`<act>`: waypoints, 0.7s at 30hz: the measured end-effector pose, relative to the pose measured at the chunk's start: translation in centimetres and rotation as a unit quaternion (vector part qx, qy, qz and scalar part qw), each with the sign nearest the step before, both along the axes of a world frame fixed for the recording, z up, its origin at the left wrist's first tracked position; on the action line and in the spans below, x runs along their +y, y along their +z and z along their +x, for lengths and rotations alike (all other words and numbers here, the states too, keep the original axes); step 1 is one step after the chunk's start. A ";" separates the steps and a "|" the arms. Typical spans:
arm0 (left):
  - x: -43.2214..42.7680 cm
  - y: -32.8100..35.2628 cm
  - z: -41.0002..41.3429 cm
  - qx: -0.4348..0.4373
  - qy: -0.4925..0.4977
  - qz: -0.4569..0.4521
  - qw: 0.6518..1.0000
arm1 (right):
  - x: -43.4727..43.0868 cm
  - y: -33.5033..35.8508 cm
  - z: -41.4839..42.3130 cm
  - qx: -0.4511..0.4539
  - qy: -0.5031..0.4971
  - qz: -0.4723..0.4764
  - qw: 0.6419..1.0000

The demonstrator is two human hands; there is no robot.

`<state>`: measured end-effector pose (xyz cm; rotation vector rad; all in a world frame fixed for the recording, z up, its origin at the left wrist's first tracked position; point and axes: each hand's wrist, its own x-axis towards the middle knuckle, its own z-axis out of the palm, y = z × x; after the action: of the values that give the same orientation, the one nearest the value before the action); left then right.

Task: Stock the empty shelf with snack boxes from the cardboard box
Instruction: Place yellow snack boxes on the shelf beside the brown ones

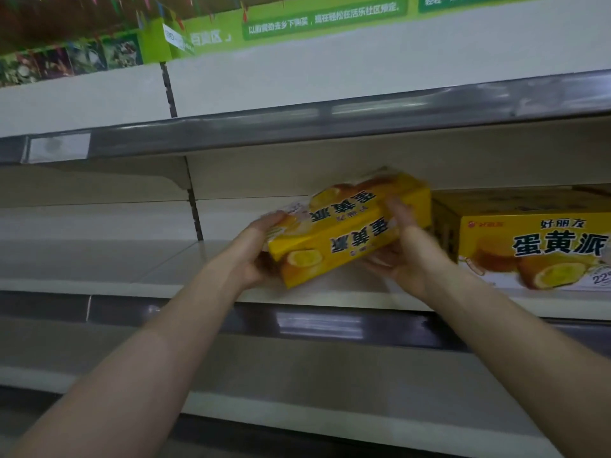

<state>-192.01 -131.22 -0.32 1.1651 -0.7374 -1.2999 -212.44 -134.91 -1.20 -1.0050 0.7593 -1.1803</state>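
A green banner point(324, 19) with white Chinese lettering runs along the top of the wall. Left of the banner sits a strip of dark produce pictures point(69, 61). Small coloured bunting flags point(112, 3) hang above that strip. A small white sign point(175, 36) sticks out at the banner's left end. Well below the banner, a blurred pale label point(59, 147) sits on a grey rail.

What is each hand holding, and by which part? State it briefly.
Both hold one yellow snack box, tilted over the shelf: the left hand grips its left end, the right hand its right end.
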 end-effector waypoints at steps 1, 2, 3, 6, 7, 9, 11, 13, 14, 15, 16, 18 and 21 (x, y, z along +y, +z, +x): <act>0.1 0.1 -0.5 -0.003 -0.013 0.008 1.000 | 0.1 0.0 0.9 0.008 0.010 0.001 1.000; 0.1 0.1 -0.6 -0.013 -0.028 0.014 0.999 | 0.2 0.1 1.4 0.011 0.018 0.002 1.000; 0.0 0.0 -0.5 -0.028 -0.044 0.018 0.998 | 0.1 0.3 1.7 0.012 0.021 0.004 1.000; -0.1 -0.2 0.8 -0.032 -0.090 0.023 0.995 | -0.5 1.1 0.9 0.045 0.019 0.000 0.999; -0.2 -0.2 1.0 -0.031 -0.106 0.022 0.994 | -0.8 1.4 0.6 0.068 0.022 -0.004 0.997; -0.6 -0.2 0.5 -0.051 -0.124 0.019 0.991 | -1.1 1.9 0.2 0.120 0.027 -0.012 0.992; -1.0 -0.4 -0.6 -0.068 -0.125 0.015 0.990 | -1.3 2.5 0.0 0.192 0.039 -0.025 0.980; -1.4 -0.8 -1.8 -0.097 -0.124 0.006 0.988 | -1.2 3.1 -0.5 0.263 0.060 -0.044 0.962; -1.4 -1.0 -2.3 -0.118 -0.126 0.002 0.985 | -1.1 3.4 -0.8 0.303 0.069 -0.056 0.949; -1.5 -1.2 -2.9 -0.147 -0.131 0.001 0.980 | -1.2 3.8 -1.2 0.352 0.075 -0.074 0.930; -1.6 -1.3 -3.4 -0.174 -0.142 0.002 0.975 | -1.3 4.2 -1.4 0.401 0.080 -0.091 0.908; -1.5 -1.1 -4.2 -0.187 -0.150 0.017 0.971 | -1.7 5.2 -2.0 0.467 0.091 -0.110 0.873; -2.5 -0.9 -3.3 -0.143 -0.076 -0.001 0.987 | -2.0 7.0 -2.8 0.522 0.135 -0.155 0.828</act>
<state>-195.29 -133.71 -1.21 1.3317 -1.0546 -1.2688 -215.26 -136.89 5.79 -2.0151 1.2236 -0.4205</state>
